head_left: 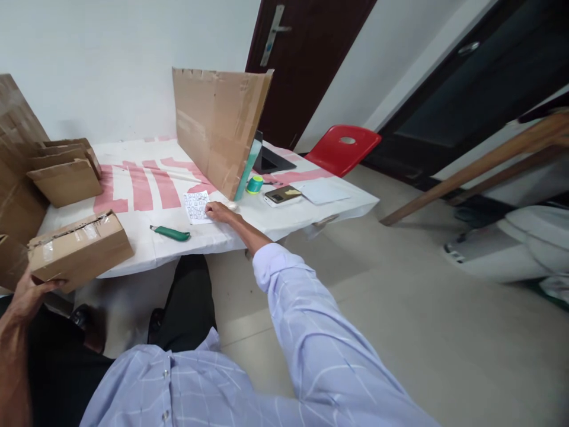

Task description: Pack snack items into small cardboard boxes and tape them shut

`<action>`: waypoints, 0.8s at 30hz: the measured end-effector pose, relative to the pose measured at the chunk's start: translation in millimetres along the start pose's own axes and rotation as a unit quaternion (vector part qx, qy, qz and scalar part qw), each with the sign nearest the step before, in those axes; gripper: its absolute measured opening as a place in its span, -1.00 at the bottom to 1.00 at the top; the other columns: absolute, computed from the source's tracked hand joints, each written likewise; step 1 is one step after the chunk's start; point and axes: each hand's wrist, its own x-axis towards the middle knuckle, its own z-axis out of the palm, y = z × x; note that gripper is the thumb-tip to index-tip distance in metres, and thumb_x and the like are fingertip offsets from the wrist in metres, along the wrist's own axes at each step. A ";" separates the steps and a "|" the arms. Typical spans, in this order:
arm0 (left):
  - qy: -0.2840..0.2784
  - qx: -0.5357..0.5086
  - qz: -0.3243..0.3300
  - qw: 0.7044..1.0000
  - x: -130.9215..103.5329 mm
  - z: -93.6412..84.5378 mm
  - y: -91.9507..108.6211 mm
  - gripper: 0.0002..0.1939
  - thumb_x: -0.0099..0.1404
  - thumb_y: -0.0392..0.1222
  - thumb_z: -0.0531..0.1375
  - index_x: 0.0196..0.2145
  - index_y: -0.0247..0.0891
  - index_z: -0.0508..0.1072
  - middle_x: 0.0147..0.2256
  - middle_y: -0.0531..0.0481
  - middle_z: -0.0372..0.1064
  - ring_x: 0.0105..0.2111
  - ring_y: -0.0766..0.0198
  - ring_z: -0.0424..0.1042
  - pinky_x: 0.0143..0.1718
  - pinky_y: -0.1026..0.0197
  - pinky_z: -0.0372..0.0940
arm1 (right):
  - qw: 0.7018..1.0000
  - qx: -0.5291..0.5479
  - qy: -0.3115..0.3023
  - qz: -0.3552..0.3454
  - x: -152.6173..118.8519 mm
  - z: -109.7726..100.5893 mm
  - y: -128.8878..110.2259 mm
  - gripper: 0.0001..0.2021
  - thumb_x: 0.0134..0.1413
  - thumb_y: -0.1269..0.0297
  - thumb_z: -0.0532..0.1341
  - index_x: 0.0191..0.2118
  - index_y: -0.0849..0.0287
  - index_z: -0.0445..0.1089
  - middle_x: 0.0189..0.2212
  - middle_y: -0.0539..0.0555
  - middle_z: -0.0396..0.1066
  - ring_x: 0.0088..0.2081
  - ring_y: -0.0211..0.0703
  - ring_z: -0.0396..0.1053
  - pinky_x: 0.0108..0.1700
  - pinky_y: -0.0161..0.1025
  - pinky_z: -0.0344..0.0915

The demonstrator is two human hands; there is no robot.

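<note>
At the lower left, my left hand (29,299) grips the near end of a small cardboard box (89,252), thumb along its side. Clear tape crosses the top of this box, which is tilted at the table's edge. My right hand (219,212) reaches over the table with its fingers curled together at the right side of a small white printed sheet (194,209). Rows of small dark figures cover that sheet. Between the two hands lies a green box cutter (171,233); neither hand touches it.
A large upright cardboard panel (213,124) stands behind the sheet. Right of it are a tape roll (255,184), a phone (283,195) and white paper (323,192). Open cardboard boxes (66,178) crowd the left. A red chair (342,148) stands beyond the table (267,220).
</note>
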 end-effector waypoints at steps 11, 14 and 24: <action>-0.016 -0.105 -0.075 0.992 -2.3 1.3 5.2 -0.07 -0.35 -0.09 0.45 0.10 -0.15 0.48 0.06 -0.03 0.59 0.18 -0.17 0.45 0.30 -0.11 0.36 | 0.999 -0.031 -0.029 0.003 1.4 -6.0 -4.5 -0.87 0.05 0.51 0.22 -0.34 0.24 0.54 -0.28 0.10 0.62 -0.26 -0.18 0.41 -0.23 -0.34 0.25; -0.009 -0.091 -0.077 0.993 -3.5 0.7 8.5 -0.06 -0.37 -0.09 0.46 0.10 -0.15 0.49 0.06 -0.06 0.59 0.21 -0.23 0.43 0.37 -0.20 0.27 | 0.999 -0.036 -0.033 -0.001 1.4 -6.3 -4.3 -0.87 0.03 0.53 0.22 -0.38 0.24 0.53 -0.32 0.09 0.61 -0.28 -0.18 0.40 -0.26 -0.34 0.24; -0.019 -0.107 -0.095 0.989 -5.9 1.6 15.6 -0.02 -0.39 -0.10 0.47 0.11 -0.18 0.48 0.13 -0.09 0.53 0.22 -0.21 0.41 0.38 -0.19 0.24 | 0.998 -0.065 -0.013 0.012 1.3 4.2 -5.4 -0.80 0.04 0.52 0.22 -0.30 0.20 0.59 -0.22 0.15 0.66 -0.21 -0.13 0.46 -0.22 -0.33 0.24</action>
